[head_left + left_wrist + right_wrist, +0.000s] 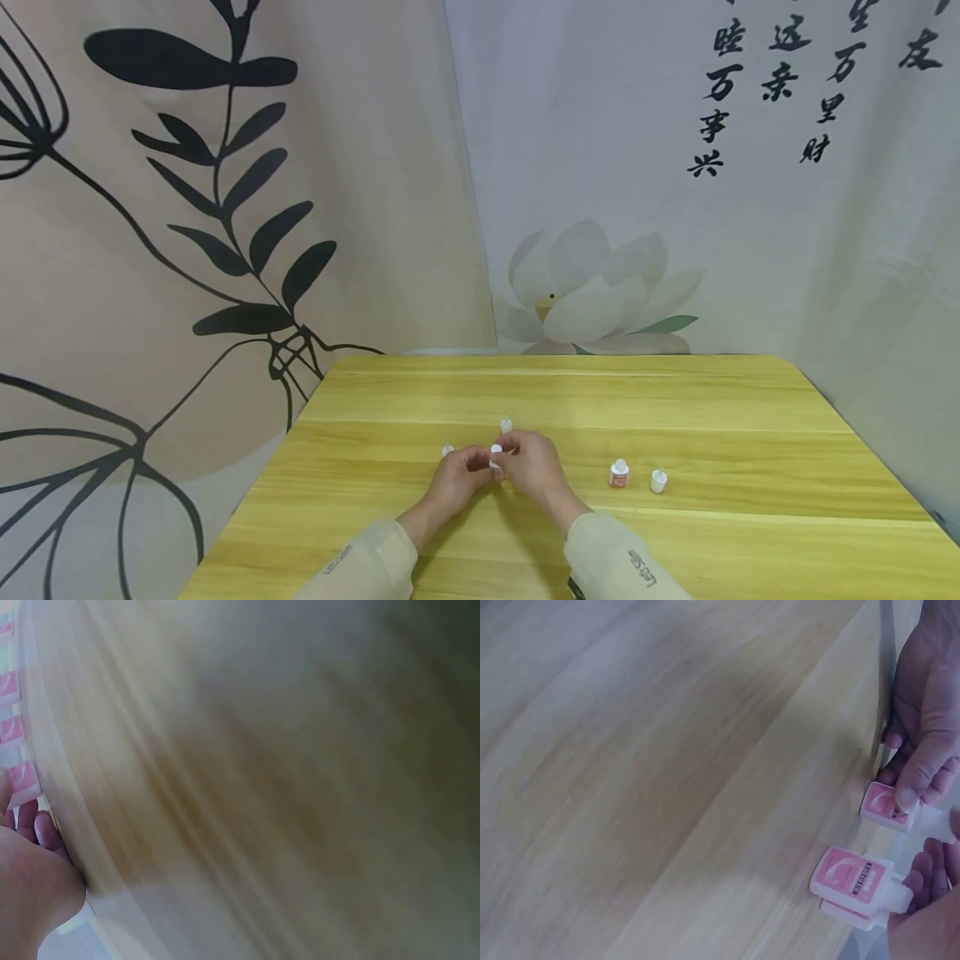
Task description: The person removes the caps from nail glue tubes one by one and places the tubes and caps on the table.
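Both hands meet over the middle of the table around a small white bottle (496, 457), which has a pink label (882, 801) in the right wrist view. My left hand (455, 482) pinches the bottle's body, its thumb across the label. The fingers of my right hand (534, 467) are at the white cap end (933, 823); the exact grip is partly hidden. Just beyond the hands stand two more white-topped bottles, one behind the right fingers (506, 425) and another bottle (447, 449) behind the left hand.
To the right of the hands stand a bottle with a reddish label (618, 474) and a white piece with a thin tip (658, 480). Everything is on a yellow wood-grain table (750, 550). A printed curtain (390, 208) hangs behind the table's far edge.
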A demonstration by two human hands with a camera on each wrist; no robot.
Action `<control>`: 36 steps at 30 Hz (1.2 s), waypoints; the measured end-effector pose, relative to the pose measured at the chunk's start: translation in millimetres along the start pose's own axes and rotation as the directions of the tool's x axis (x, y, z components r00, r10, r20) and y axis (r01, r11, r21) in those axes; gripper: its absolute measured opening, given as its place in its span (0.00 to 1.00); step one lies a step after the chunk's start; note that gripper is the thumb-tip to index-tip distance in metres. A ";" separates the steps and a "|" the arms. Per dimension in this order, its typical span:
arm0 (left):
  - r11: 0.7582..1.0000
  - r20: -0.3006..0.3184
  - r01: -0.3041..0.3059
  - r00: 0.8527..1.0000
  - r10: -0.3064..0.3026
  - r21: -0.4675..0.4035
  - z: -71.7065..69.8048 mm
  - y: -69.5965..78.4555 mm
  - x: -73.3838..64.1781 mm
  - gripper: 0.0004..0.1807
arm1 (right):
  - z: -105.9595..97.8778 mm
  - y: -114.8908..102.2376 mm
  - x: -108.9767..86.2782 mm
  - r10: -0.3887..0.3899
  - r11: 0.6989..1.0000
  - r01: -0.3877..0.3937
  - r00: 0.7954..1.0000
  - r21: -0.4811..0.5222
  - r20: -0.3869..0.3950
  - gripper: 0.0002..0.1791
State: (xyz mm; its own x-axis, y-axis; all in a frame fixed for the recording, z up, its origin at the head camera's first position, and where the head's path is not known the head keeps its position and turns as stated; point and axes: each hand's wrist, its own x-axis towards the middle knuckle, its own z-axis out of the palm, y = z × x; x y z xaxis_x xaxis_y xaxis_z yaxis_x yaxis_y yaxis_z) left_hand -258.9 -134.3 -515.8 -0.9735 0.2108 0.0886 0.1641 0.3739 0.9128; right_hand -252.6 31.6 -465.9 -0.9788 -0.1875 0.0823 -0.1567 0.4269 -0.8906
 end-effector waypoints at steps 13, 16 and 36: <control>1.000 -0.020 -0.010 1.000 0.010 0.013 0.5 3.7 1.1 0.09 | -1.7 -1.9 0.3 -0.035 0.999 0.036 0.999 -0.029 0.010 0.05; 1.000 -0.022 -0.011 1.000 0.011 0.007 0.4 2.5 1.3 0.09 | -1.5 -1.3 0.4 -0.029 1.000 0.029 0.999 -0.009 0.019 0.06; 1.000 -0.019 -0.006 1.000 0.006 -0.015 0.0 1.7 0.4 0.08 | 1.1 0.2 1.2 -0.013 1.000 0.013 1.000 -0.011 0.009 0.10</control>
State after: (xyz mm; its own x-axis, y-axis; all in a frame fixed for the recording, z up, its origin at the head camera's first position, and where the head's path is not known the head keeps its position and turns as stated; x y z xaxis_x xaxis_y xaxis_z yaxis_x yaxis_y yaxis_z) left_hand -259.0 -133.6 -514.2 -0.9754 0.1958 0.1017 0.1678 0.3591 0.9181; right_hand -253.6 30.5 -466.5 -0.9754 -0.2015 0.0899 -0.1711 0.4339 -0.8845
